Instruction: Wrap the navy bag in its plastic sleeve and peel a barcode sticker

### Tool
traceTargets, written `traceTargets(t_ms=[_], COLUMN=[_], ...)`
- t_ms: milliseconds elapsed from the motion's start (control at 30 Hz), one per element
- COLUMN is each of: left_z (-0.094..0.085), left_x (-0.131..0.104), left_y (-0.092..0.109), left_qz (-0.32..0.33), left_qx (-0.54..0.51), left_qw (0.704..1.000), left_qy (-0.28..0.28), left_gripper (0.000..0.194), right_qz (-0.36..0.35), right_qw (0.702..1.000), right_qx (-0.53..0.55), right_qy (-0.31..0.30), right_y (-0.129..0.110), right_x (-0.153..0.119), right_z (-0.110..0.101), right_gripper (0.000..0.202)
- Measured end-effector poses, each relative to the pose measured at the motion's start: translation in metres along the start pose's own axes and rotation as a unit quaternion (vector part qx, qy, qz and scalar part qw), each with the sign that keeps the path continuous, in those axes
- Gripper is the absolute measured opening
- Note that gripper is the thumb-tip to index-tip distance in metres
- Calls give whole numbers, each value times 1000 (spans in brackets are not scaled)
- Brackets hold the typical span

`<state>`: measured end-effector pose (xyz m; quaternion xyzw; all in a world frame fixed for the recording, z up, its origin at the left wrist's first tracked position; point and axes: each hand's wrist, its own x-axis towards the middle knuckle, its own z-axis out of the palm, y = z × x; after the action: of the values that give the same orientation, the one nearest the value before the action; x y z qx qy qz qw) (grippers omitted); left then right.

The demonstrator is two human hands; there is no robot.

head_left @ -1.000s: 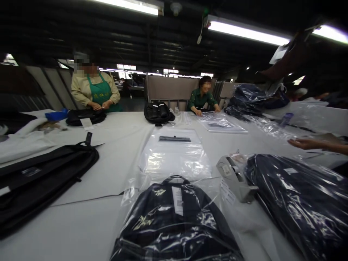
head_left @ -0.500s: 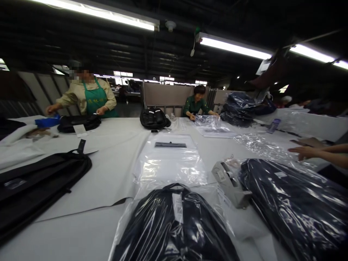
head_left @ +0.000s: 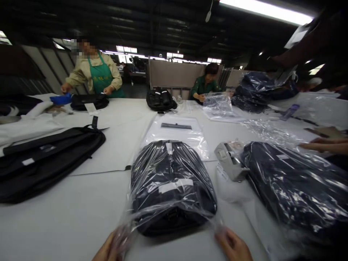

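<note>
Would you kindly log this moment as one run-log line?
left hand: grips bag's open edge | right hand: grips same edge | dark backpack: inside clear plastic bag | tape dispenser: right of it

A long white table [head_left: 81,217] filled the room. Tube lights [head_left: 266,11] lit a dark ceiling. A partition [head_left: 171,78], possibly beige, stood behind.

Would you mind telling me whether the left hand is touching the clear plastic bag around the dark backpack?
Touching. The head view shows the left hand gripping the near left corner of the clear plastic bag, with film bunched over its fingers, while the dark backpack lies inside.
</note>
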<state>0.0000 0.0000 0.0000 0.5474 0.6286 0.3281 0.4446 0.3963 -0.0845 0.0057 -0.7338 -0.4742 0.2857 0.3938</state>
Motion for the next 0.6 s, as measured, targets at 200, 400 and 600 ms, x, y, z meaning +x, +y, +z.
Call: traceTargets(t_ms=[200, 400, 600], left_z=[-14, -38, -31], left_x=[-24, -67, -105], left_y=[42, 11, 1], left_qz=[43, -63, -47], left_qx=[-45, 63, -4], left_qw=[991, 983, 976], left_qy=[119, 159, 215], left_gripper=[58, 46, 52], right_qz=[-104, 8, 6], right_qw=[981, 989, 986], right_qx=[-99, -87, -104], right_qy=[130, 119, 131], right_y=[-27, -5, 23], right_x=[-4, -33, -60], right_z=[-37, -56, -71], right_gripper=[43, 48, 54])
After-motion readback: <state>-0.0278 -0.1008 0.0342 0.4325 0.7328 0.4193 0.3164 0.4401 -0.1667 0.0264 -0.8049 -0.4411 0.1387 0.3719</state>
